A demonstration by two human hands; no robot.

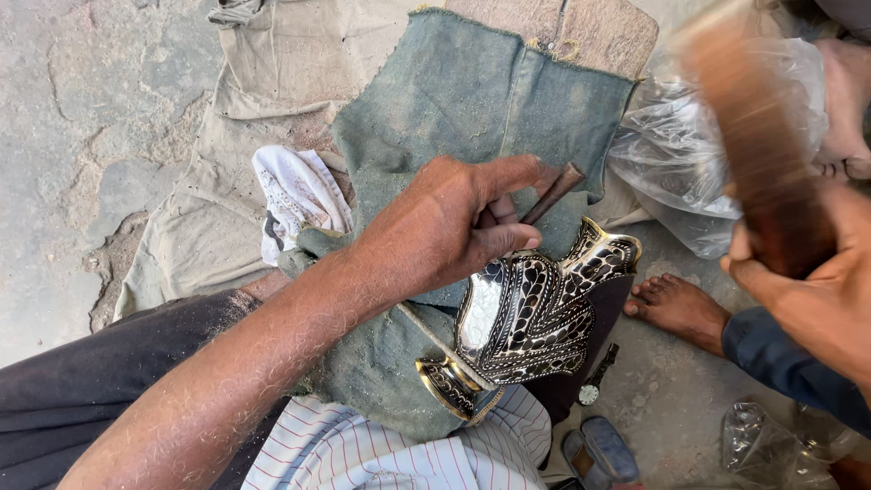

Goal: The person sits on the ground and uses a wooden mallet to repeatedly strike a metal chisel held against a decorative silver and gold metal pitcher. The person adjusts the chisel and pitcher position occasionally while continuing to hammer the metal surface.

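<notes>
Head view, going left to right. Looking down at a cracked concrete floor (73, 136) along the left edge, with beige sacking (263, 82) spread over it and a white rag (299, 191) crumpled at the sacking's right edge. Pressing down with the left hand (445, 227) over a dusty green cloth (472, 100) draped across the lap, fingers closed around a short dark punch (555, 192) and tilting its tip toward the metal vase (531, 318). Resting that vase on its side at the cloth's lower right edge, just under the left hand, foot end toward the body and flared mouth pointing away. Showing black and bright scale-like patterning across the whole visible side; judging from that, most of the surface work looks done, though the hidden side cannot be told. Lying beside it on the floor: a wristwatch (594, 381), a sandal (599, 454), a bare foot (676, 304), a clear plastic bag (671, 154). Gripping a wooden mallet (758, 154) in the right hand (817, 299), fingers wrapped tight, the head blurring with motion near the top right corner.
</notes>
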